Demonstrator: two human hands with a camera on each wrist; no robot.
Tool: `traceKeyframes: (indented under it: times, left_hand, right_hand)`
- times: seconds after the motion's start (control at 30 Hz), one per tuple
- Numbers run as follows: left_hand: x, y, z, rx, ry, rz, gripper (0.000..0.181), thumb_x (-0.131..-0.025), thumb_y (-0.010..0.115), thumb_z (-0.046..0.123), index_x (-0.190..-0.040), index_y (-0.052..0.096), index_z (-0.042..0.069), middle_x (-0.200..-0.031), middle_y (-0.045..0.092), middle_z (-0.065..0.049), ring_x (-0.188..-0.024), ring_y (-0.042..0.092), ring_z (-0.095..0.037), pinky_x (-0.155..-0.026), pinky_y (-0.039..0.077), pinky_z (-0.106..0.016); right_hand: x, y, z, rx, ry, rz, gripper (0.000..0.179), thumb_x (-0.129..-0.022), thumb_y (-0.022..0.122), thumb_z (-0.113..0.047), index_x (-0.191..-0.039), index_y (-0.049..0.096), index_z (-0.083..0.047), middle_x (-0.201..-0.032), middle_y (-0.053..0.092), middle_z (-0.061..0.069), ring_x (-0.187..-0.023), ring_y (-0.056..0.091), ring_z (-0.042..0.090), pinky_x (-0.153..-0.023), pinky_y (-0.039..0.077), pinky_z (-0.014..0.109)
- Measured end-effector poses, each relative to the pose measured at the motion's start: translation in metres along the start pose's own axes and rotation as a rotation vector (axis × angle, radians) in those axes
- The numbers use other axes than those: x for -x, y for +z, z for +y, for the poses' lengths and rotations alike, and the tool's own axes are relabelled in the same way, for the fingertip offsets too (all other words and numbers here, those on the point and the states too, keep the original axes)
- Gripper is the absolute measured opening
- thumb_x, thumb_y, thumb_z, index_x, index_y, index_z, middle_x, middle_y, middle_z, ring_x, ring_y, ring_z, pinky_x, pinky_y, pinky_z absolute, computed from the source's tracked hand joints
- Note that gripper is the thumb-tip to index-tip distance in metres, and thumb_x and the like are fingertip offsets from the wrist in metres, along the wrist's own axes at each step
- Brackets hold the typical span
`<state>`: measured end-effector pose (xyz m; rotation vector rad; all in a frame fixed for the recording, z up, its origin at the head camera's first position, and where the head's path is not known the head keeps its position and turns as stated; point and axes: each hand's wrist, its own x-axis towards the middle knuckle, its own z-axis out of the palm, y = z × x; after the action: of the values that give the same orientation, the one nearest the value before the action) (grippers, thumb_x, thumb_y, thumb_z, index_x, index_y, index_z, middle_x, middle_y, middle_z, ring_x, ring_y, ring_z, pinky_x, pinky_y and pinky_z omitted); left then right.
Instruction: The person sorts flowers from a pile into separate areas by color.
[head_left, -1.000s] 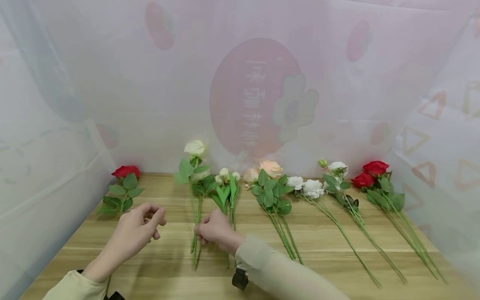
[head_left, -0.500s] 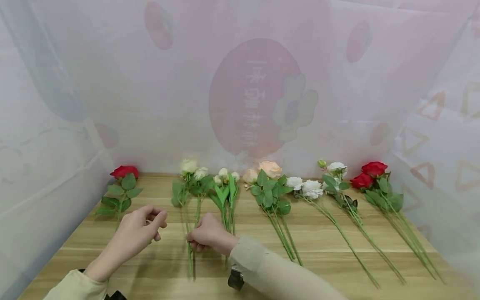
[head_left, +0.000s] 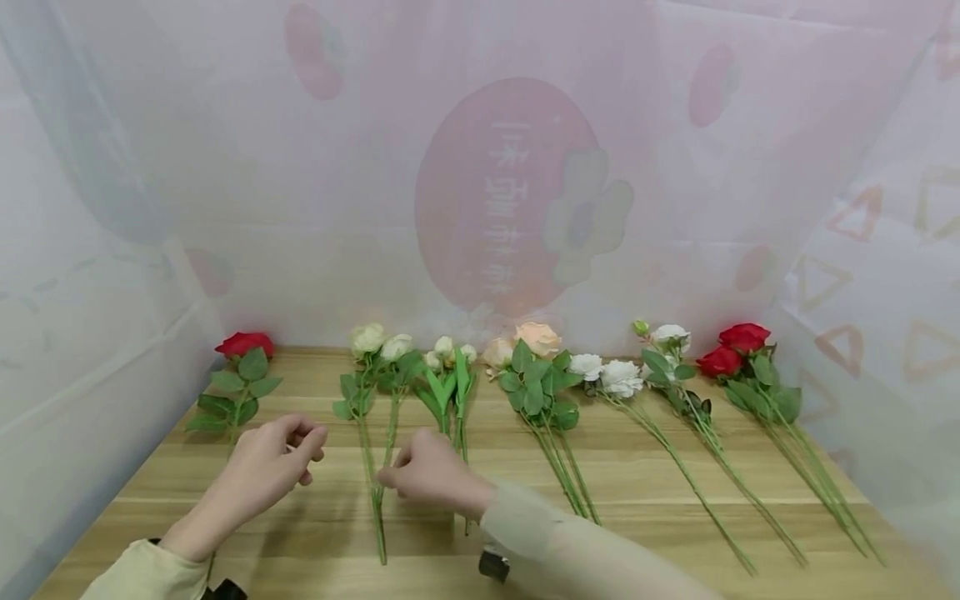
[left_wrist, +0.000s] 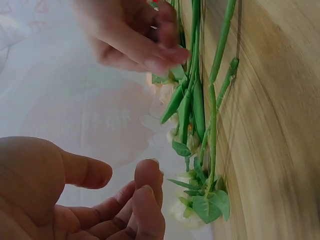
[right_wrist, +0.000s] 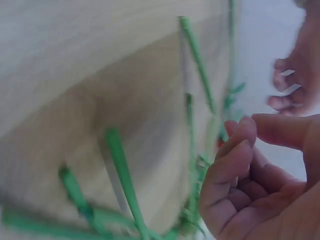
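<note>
Two cream roses (head_left: pixel 372 392) lie on the bench (head_left: pixel 637 492), stems running 12 to 6 o'clock. Right hand (head_left: pixel 431 471), nearer, sits at their 3 o'clock, fingers loosely curled, seemingly holding nothing; left hand (head_left: pixel 266 467), also empty, at 9.

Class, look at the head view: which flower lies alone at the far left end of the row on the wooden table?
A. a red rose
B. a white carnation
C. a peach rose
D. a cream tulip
A: the single red rose lies alone at the left end of the wooden table, beyond the left hand, apart from the cream roses.
</note>
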<state>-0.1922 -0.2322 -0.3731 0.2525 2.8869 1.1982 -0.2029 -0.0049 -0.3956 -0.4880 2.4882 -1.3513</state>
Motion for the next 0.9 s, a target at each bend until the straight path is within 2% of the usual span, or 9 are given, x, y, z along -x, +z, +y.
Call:
traceKeyframes:
  times: [0.1, 0.2, 0.3, 0.43, 0.57, 0.67, 0.8, 0.9]
  left_hand:
    - [-0.002, -0.001, -0.002, -0.044, 0.02, 0.012, 0.038, -0.104, 0.05, 0.032, -0.112, 0.063, -0.003, -0.086, 0.066, -0.001, -0.064, 0.064, -0.017, -0.054, 0.047, -0.033]
    - [-0.005, -0.003, -0.006, -0.11, 0.038, 0.029, 0.039, -0.104, 0.048, 0.032, -0.113, 0.063, -0.003, -0.086, 0.065, -0.003, -0.063, 0.062, -0.015, -0.056, 0.047, -0.034]
    - [-0.008, -0.007, -0.013, -0.192, 0.041, 0.049, 0.041, -0.104, 0.046, 0.032, -0.115, 0.063, -0.004, -0.09, 0.066, -0.004, -0.068, 0.061, -0.015, -0.059, 0.048, -0.035]
    - [-0.011, -0.009, -0.021, -0.264, 0.03, 0.063, 0.035, -0.103, 0.047, 0.028, -0.113, 0.064, -0.001, -0.094, 0.067, -0.006, -0.074, 0.061, -0.017, -0.059, 0.049, -0.037]
    - [-0.014, -0.009, -0.029, -0.296, 0.047, 0.049, 0.029, -0.102, 0.049, 0.021, -0.109, 0.064, -0.002, -0.09, 0.066, -0.006, -0.066, 0.056, -0.015, -0.055, 0.046, -0.036]
    - [-0.016, -0.007, -0.033, -0.314, 0.059, 0.043, 0.027, -0.101, 0.05, 0.018, -0.108, 0.065, -0.004, -0.085, 0.063, -0.003, -0.062, 0.053, -0.014, -0.054, 0.044, -0.034]
    - [-0.019, -0.005, -0.034, -0.328, 0.072, 0.063, 0.024, -0.099, 0.053, 0.017, -0.105, 0.066, -0.002, -0.082, 0.062, -0.002, -0.062, 0.052, -0.014, -0.054, 0.045, -0.035]
    - [-0.018, -0.005, -0.037, -0.345, 0.083, 0.084, 0.016, -0.098, 0.057, 0.013, -0.101, 0.066, 0.0, -0.082, 0.063, -0.003, -0.062, 0.053, -0.015, -0.053, 0.046, -0.037]
  right_hand:
    - [0.015, -0.022, -0.001, -0.01, -0.05, 0.013, 0.03, -0.092, 0.068, -0.018, -0.064, 0.07, -0.008, -0.054, 0.061, 0.004, -0.043, 0.05, 0.012, -0.043, 0.041, 0.023]
    - [0.03, -0.045, 0.0, 0.037, -0.11, 0.038, 0.024, -0.096, 0.065, -0.019, -0.073, 0.071, -0.012, -0.06, 0.06, -0.001, -0.047, 0.047, 0.009, -0.045, 0.041, 0.024]
    - [0.046, -0.065, 0.002, 0.119, -0.175, 0.101, 0.017, -0.097, 0.064, -0.019, -0.083, 0.073, -0.014, -0.067, 0.063, -0.006, -0.055, 0.055, 0.011, -0.053, 0.047, 0.027]
    - [0.069, -0.087, 0.016, 0.204, -0.216, 0.22, 0.012, -0.097, 0.065, -0.02, -0.09, 0.074, -0.016, -0.074, 0.064, -0.009, -0.063, 0.058, 0.009, -0.059, 0.05, 0.028]
    - [0.088, -0.099, 0.038, 0.213, -0.193, 0.322, 0.012, -0.098, 0.064, -0.025, -0.097, 0.073, -0.018, -0.079, 0.062, -0.012, -0.068, 0.058, 0.007, -0.062, 0.05, 0.029]
    - [0.101, -0.105, 0.055, 0.219, -0.169, 0.392, 0.013, -0.098, 0.065, -0.029, -0.096, 0.072, -0.019, -0.08, 0.062, -0.013, -0.069, 0.058, 0.006, -0.062, 0.05, 0.028]
    - [0.114, -0.112, 0.072, 0.244, -0.176, 0.474, 0.008, -0.096, 0.068, -0.022, -0.092, 0.072, -0.016, -0.079, 0.061, -0.013, -0.068, 0.058, 0.007, -0.061, 0.05, 0.027]
    - [0.118, -0.117, 0.081, 0.263, -0.201, 0.499, 0.005, -0.094, 0.069, -0.017, -0.091, 0.072, -0.015, -0.08, 0.062, -0.013, -0.069, 0.058, 0.006, -0.062, 0.051, 0.027]
